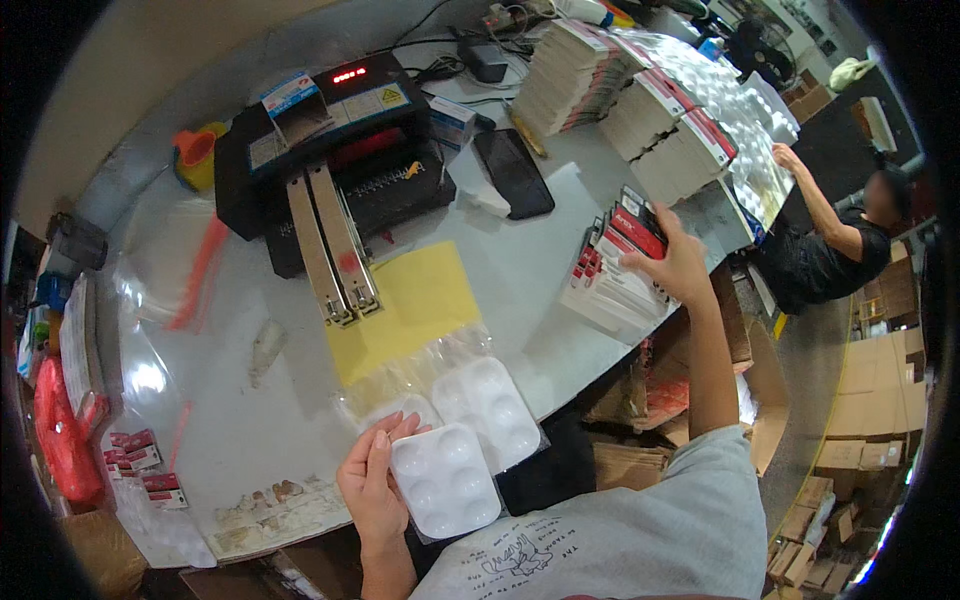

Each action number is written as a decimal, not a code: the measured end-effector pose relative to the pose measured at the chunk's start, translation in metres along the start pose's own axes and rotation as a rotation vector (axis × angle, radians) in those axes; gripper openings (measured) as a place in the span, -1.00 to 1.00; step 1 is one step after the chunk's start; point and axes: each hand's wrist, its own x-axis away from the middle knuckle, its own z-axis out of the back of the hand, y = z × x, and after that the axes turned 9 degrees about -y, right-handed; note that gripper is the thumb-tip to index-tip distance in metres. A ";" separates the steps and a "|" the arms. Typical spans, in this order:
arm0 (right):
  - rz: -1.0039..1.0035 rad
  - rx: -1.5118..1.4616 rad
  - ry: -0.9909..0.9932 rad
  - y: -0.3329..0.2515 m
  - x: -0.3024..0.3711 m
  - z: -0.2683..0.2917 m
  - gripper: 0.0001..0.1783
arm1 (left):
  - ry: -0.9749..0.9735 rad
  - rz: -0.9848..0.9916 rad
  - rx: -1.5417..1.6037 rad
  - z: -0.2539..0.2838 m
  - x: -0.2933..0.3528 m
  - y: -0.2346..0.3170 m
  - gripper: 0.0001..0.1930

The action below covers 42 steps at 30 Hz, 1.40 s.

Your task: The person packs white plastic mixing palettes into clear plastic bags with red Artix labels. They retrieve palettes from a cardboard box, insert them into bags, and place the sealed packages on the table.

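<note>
Left hand (375,480) low and close to the body, fingers wrapped along the left edge of a white blister tray (443,480), thumb pressed on top, the tray's round pockets facing up. A second white tray (490,408) lies just beyond it, up and to the right of that hand, touching or overlapping the held one on a clear plastic sheet (420,375). Right hand (672,265) stretched far out to the right, well apart from the left, fingers closed over the top of a fanned stack of red-and-white printed cards (615,275) at the table (250,400) edge. Between the two hands, further from the body, a yellow sheet (410,300) lies under the twin metal rails of a black sealing machine (330,170). Beyond the right hand stand tall stacks of packed cards (625,100), and a black phone (513,172) lies flat. Far right, another person (840,240) reaches an arm up toward those stacks. Left of the left hand, small red boxes (140,465) sit near the table's rim.
</note>
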 end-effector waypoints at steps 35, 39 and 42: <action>0.128 -0.335 -0.318 0.036 -0.015 0.000 0.19 | -0.030 0.033 -0.060 0.000 0.003 0.007 -0.72; 0.003 -0.401 -0.320 0.025 -0.020 0.013 -0.11 | -0.040 0.047 -0.088 -0.004 -0.003 0.010 -0.72; -0.023 -0.289 -0.182 -0.022 -0.014 0.033 -0.46 | -0.046 0.064 -0.099 -0.006 -0.007 0.011 -0.71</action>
